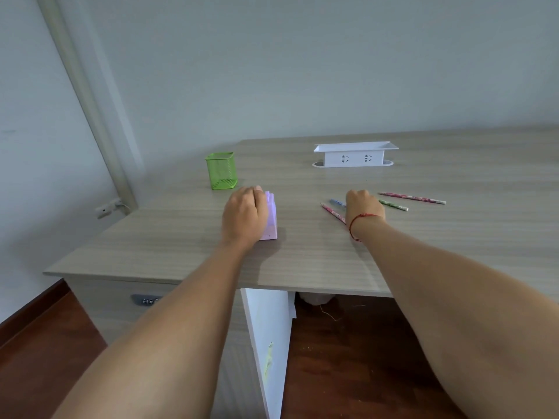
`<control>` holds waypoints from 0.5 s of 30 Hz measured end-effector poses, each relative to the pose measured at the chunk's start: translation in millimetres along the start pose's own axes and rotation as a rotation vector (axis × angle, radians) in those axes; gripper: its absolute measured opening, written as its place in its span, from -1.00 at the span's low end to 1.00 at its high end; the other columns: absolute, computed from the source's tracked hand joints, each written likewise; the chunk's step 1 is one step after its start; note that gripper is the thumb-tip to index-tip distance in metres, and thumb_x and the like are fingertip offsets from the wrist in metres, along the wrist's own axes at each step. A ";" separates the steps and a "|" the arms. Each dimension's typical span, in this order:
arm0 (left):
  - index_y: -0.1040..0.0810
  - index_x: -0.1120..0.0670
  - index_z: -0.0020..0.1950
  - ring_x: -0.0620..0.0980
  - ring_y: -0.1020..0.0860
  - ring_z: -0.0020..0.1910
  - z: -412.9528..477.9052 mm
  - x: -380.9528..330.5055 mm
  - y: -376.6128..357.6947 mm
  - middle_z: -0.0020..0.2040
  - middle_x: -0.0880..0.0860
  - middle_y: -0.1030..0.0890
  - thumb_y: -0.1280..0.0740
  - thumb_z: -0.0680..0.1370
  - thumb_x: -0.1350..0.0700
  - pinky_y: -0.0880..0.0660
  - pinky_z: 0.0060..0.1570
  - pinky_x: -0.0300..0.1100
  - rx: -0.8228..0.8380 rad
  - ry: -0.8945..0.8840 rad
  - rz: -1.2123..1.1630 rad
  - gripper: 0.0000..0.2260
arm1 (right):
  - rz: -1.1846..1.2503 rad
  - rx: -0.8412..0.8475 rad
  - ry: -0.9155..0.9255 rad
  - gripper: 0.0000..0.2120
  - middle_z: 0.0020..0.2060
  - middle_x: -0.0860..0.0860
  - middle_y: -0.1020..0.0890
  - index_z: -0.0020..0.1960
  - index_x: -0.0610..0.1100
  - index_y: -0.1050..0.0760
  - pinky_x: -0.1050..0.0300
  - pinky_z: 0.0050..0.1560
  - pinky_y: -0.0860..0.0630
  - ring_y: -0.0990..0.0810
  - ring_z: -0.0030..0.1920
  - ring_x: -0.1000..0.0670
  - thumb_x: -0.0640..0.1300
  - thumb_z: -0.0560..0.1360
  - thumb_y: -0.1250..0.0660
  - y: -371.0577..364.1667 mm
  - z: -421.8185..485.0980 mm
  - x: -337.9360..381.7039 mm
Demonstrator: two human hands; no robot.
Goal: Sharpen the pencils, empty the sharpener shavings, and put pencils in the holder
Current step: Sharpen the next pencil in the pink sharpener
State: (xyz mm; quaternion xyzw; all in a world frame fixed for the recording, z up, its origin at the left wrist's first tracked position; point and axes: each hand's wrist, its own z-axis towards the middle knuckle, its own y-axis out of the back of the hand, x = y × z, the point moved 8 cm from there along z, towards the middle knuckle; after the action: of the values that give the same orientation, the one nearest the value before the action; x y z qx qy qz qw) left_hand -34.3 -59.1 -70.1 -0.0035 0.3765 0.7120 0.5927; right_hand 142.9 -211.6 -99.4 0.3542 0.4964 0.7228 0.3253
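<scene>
head view: sharpener braced, other hand down among the pencils

left hand lies over the lilac sharpener, palm against its left face and fingers curled across its top. it grips the body, most likely to pin it to the desk so it cannot slide when a pencil is pushed in. the sharpener stands upright, left of the desk's middle. the green mesh holder is just beyond it toward the far left corner, within easy reach for the last step. no pencil shows above the holder's rim, so the task looks to be at its start.

right hand sits low on the desk right of the middle, knuckles up, fingers curled down among the loose pencils. its fingertips are hidden behind the back of the hand, so whether it pinches one or only touches them cannot be told. a red-patterned pencil and a blue pencil poke out on its left. a green pencil and a long pink pencil lie flat on its right, toward the right edge.

both forearms reach out almost straight over the near edge, wrists low. a red string bracelet circles the right wrist. a white socket box stands by the far edge, well apart from both hands.
</scene>
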 end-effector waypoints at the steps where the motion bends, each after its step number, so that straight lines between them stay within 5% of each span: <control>1: -0.50 0.32 -0.16 0.23 -0.50 -0.11 0.2 -0.9 -0.5 -0.16 0.31 -0.56 -0.01 0.58 0.11 -0.38 -0.12 0.05 0.005 -0.011 0.012 -0.62 | 0.011 -0.013 -0.004 -0.74 0.17 -0.21 -0.54 0.21 -0.29 -0.47 0.06 -0.09 -0.43 -0.55 0.19 -0.22 -0.39 0.56 -0.15 0.3 0.3 -0.3; 7: -0.52 0.32 -0.09 0.24 -0.51 -0.03 2.7 5.8 -5.1 -0.06 0.29 -0.58 -0.07 0.64 0.17 -0.36 -0.07 0.01 0.032 0.054 0.032 -0.69 | -0.079 -0.036 0.233 -0.67 0.24 -0.17 -0.43 0.30 -0.17 -0.45 -0.07 0.24 -0.41 -0.42 0.27 -0.20 -0.31 0.56 -0.16 4.6 -0.4 20.5; 15: -0.49 0.31 -0.11 0.22 -0.48 0.00 2.6 8.0 -7.5 -0.03 0.27 -0.56 -0.08 0.63 0.16 -0.36 -0.06 -0.02 0.118 0.099 0.019 -0.71 | -0.012 0.067 0.434 -0.57 0.21 -0.12 -0.51 0.29 -0.09 -0.45 0.08 0.11 -0.42 -0.51 0.19 -0.15 -0.41 0.53 -0.10 0.2 -17.6 45.4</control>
State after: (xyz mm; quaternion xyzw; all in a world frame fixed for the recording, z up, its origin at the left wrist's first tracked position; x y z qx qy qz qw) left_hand -29.2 -50.9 -75.8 -0.0002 0.4464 0.6931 0.5660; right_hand 103.8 -182.9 -95.2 0.1980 0.5804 0.7633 0.2032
